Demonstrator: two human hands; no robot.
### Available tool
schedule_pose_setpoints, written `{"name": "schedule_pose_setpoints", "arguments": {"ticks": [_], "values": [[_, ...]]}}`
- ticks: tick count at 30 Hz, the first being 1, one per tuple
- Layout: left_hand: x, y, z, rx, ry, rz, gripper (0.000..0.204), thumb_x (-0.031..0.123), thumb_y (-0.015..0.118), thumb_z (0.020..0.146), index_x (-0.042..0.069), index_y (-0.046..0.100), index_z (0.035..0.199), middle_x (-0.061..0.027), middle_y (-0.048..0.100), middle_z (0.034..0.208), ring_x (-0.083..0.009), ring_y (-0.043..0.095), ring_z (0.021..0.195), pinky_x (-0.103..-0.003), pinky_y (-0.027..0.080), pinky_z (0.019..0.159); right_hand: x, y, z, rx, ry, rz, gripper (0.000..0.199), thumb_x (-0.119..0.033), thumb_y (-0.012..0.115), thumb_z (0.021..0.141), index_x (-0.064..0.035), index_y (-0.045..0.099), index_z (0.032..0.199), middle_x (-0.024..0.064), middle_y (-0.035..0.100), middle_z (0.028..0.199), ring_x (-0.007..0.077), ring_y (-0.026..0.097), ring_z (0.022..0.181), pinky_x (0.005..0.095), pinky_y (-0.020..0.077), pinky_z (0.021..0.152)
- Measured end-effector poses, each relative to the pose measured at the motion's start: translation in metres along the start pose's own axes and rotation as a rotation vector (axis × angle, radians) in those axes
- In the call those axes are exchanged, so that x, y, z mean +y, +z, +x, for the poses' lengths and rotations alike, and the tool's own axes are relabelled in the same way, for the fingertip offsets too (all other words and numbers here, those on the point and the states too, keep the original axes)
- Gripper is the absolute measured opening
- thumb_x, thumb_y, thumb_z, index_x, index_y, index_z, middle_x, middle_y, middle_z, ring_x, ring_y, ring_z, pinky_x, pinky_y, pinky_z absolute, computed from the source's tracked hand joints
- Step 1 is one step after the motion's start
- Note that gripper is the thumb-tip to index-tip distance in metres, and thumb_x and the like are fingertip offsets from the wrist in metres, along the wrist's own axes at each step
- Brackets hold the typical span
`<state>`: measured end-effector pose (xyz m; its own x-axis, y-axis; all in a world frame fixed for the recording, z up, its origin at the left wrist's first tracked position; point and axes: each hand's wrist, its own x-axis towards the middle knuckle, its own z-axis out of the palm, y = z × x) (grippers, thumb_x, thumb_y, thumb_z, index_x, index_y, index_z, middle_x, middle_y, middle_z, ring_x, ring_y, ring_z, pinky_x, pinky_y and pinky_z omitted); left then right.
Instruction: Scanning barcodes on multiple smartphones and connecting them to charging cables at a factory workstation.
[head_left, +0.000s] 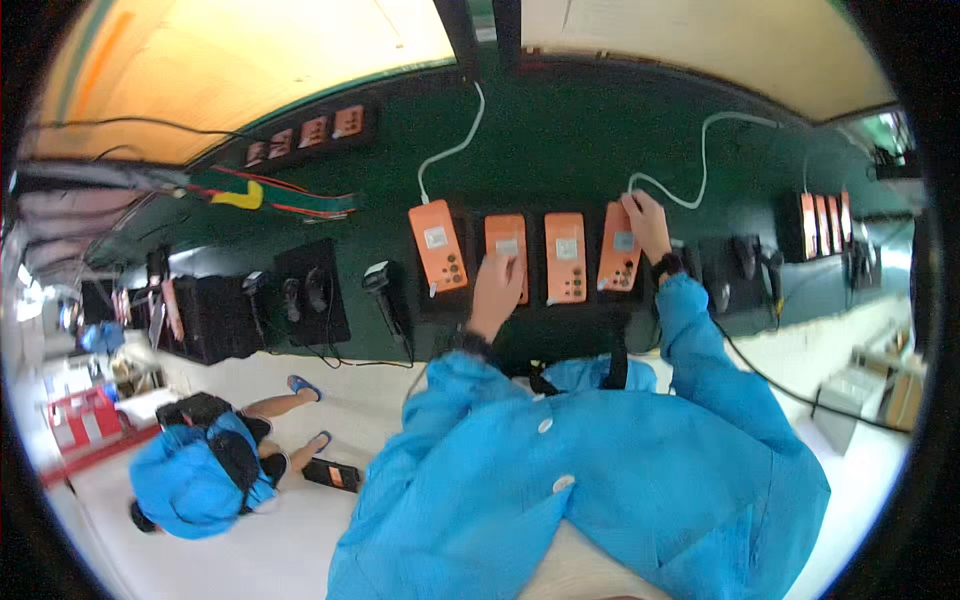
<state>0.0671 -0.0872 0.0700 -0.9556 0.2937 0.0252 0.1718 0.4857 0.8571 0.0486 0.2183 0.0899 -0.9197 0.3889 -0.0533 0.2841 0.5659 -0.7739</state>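
Observation:
Several orange phones lie back up in a row on a dark tray on the green bench. The leftmost phone (pixel 437 245) has a white cable (pixel 425 172) joined to its top end. My left hand (pixel 497 287) rests over the lower half of the second phone (pixel 505 229), its fingers curled; anything in them is hidden. The third phone (pixel 565 258) lies untouched. At the top of the rightmost phone (pixel 620 245), my right hand (pixel 648 226) is closed around the end of another white cable (pixel 672 196); the plug itself is covered by the fingers.
Handheld scanners (pixel 388 300) lie left of the tray, with a black mat (pixel 308 290) beyond. More orange phones (pixel 348 121) sit in a rack at the back left, and others stand upright (pixel 825 225) at the right. A person in blue (pixel 200 465) crouches on the floor behind left.

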Motion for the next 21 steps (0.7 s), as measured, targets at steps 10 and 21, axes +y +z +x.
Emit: {"name": "schedule_pose_setpoints", "arguments": {"ticks": [10, 21], "values": [[-0.005, 0.059, 0.091, -0.12, 0.469, 0.519, 0.081, 0.054, 0.064, 0.076, 0.003, 0.038, 0.134, -0.0154, 0.039, 0.134, -0.0345, 0.032, 0.129, -0.054, 0.017, 0.11, 0.012, -0.01, -0.033, 0.221, -0.003, -0.291, 0.033, -0.03, 0.041, 0.094, -0.0016, 0.057, 0.089, 0.0221, 0.063, 0.087, 0.0416, 0.058, 0.09, 0.0486, 0.0446, 0.079], [-0.012, 0.063, 0.087, -0.183, 0.436, 0.651, 0.095, 0.065, 0.062, 0.07, 0.005, 0.034, 0.138, -0.0146, 0.038, 0.135, -0.0314, 0.03, 0.13, -0.055, 0.013, 0.111, 0.088, -0.03, -0.075, 0.506, 0.17, -0.532, 0.052, -0.015, 0.072, 0.067, 0.0093, 0.043, 0.102, 0.0275, 0.047, 0.11, 0.044, 0.04, 0.11, 0.0501, 0.0339, 0.095]]}}
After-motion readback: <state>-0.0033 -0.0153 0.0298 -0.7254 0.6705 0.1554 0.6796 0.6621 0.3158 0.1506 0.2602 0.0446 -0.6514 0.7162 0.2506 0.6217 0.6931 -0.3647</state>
